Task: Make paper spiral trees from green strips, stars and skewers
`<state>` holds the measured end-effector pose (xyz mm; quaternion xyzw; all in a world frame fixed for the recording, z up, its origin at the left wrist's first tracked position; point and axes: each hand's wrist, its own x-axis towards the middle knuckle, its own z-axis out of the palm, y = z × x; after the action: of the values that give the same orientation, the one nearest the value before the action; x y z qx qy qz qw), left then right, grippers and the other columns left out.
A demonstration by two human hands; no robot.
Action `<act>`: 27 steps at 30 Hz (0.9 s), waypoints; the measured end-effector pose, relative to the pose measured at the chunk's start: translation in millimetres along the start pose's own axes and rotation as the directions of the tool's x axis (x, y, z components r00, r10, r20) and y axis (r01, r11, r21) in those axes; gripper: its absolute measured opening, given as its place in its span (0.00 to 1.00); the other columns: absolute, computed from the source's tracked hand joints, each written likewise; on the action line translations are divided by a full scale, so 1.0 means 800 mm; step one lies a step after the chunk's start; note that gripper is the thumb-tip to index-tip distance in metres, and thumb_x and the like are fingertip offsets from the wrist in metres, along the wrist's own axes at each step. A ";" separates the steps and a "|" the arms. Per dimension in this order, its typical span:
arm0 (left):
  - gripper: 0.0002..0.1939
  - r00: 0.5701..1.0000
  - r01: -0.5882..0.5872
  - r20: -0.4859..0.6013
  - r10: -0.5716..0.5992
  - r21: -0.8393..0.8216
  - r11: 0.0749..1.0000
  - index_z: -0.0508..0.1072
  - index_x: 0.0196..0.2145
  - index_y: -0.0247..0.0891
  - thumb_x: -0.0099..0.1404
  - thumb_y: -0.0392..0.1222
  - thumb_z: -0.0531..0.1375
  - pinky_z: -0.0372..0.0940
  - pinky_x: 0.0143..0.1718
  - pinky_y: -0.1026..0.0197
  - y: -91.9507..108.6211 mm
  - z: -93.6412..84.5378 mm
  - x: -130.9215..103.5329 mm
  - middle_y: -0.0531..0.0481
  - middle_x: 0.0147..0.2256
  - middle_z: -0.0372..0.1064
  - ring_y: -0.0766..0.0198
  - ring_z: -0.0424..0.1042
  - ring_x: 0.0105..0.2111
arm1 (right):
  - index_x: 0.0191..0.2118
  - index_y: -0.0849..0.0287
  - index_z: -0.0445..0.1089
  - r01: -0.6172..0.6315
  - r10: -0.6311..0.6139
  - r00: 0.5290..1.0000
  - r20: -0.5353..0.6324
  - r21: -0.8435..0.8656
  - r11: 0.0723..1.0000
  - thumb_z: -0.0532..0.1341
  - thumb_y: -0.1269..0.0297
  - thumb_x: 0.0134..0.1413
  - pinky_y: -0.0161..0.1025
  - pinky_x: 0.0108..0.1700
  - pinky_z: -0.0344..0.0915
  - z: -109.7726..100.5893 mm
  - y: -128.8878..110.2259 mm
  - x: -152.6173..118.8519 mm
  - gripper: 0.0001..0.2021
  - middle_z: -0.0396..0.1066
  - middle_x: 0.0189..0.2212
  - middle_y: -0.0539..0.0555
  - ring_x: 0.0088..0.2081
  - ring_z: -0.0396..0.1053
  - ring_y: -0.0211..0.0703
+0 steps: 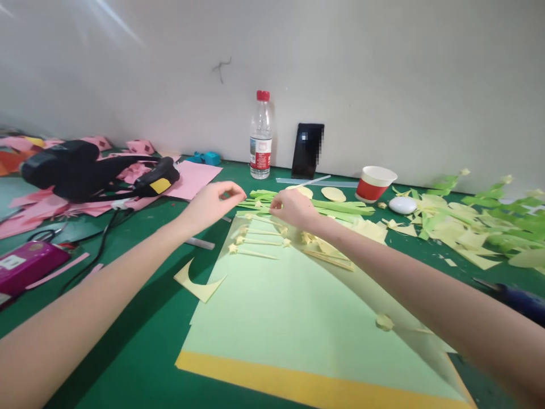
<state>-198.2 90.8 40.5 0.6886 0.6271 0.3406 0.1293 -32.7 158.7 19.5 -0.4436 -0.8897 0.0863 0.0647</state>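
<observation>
My left hand (217,201) hovers over the back left edge of the pale green sheets (272,318), thumb and forefinger tips together; what they hold, if anything, is too small to make out. My right hand (293,207) is just right of it, fingers curled down over the green paper strips (349,208); its fingertips are partly hidden. Below the hands, several thin yellow sticks with small star tips (233,249) lie on the sheets. More yellow pieces (327,255) rest beside my right forearm. A yellow flower-like piece (384,322) lies at the right.
Along the wall stand a bottle (261,136), a dark phone (307,150) and a red-and-white cup (374,184). Yellow and green scraps (460,227) spread at the right. Pink paper (196,176), black headphones (157,177) and a magenta device (32,267) lie left.
</observation>
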 end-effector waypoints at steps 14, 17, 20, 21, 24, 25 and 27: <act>0.10 0.969 -0.015 0.247 -0.016 0.123 0.992 0.69 0.40 0.35 0.60 0.40 0.58 0.60 0.47 0.48 -0.021 0.011 0.001 0.46 0.44 0.68 0.57 0.67 0.45 | 0.44 0.63 0.65 0.061 -0.068 0.994 0.090 0.077 0.995 0.55 0.62 0.57 0.44 0.41 0.65 0.008 -0.003 -0.001 0.12 0.65 0.42 0.55 0.40 0.66 0.41; 0.11 0.964 -0.004 0.266 -0.029 0.122 0.992 0.69 0.41 0.35 0.61 0.40 0.57 0.60 0.48 0.48 -0.019 0.013 0.000 0.45 0.45 0.67 0.57 0.66 0.45 | 0.44 0.63 0.65 0.088 -0.098 0.991 0.091 0.102 0.991 0.55 0.62 0.57 0.44 0.41 0.65 0.008 -0.001 0.000 0.12 0.65 0.42 0.55 0.41 0.66 0.41; 0.11 0.962 0.004 0.271 -0.037 0.120 0.993 0.69 0.42 0.34 0.61 0.39 0.57 0.59 0.48 0.47 -0.017 0.013 0.000 0.45 0.44 0.68 0.56 0.66 0.46 | 0.44 0.63 0.65 0.100 -0.113 0.990 0.087 0.135 0.986 0.56 0.62 0.57 0.44 0.41 0.65 0.007 0.002 0.000 0.12 0.65 0.42 0.55 0.41 0.66 0.42; 0.11 0.961 0.007 0.273 -0.039 0.119 0.993 0.68 0.42 0.34 0.61 0.39 0.58 0.59 0.49 0.47 -0.017 0.013 0.000 0.45 0.44 0.68 0.56 0.66 0.46 | 0.44 0.63 0.65 0.099 -0.112 0.990 0.084 0.149 0.984 0.56 0.62 0.57 0.44 0.41 0.65 0.007 0.003 0.000 0.12 0.65 0.42 0.55 0.41 0.66 0.42; 0.12 0.959 0.012 0.280 -0.043 0.111 0.994 0.68 0.43 0.35 0.61 0.40 0.57 0.59 0.48 0.47 -0.019 0.013 0.001 0.45 0.44 0.68 0.56 0.67 0.45 | 0.44 0.63 0.65 0.074 -0.088 0.994 0.066 0.196 0.978 0.55 0.62 0.57 0.44 0.42 0.65 0.005 0.006 0.002 0.12 0.65 0.42 0.55 0.41 0.66 0.42; 0.12 0.958 0.016 0.282 -0.046 0.110 0.994 0.68 0.44 0.35 0.62 0.40 0.57 0.60 0.48 0.47 -0.021 0.013 0.001 0.45 0.44 0.68 0.57 0.67 0.44 | 0.44 0.63 0.65 0.061 -0.075 0.996 0.058 0.213 0.975 0.55 0.62 0.57 0.45 0.42 0.65 0.005 0.007 0.003 0.12 0.65 0.42 0.55 0.41 0.66 0.42; 0.12 0.957 0.026 0.284 -0.056 0.109 0.994 0.67 0.44 0.34 0.62 0.40 0.57 0.61 0.46 0.47 -0.024 0.014 0.003 0.45 0.44 0.67 0.57 0.67 0.43 | 0.44 0.63 0.64 0.034 -0.047 0.998 0.047 0.255 0.966 0.55 0.62 0.57 0.45 0.42 0.65 0.006 0.007 0.005 0.12 0.65 0.42 0.55 0.41 0.66 0.42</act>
<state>-205.7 99.0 21.4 0.7233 0.6328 0.2012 0.1897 -31.6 164.4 14.1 -0.4110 -0.8816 0.2100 0.0992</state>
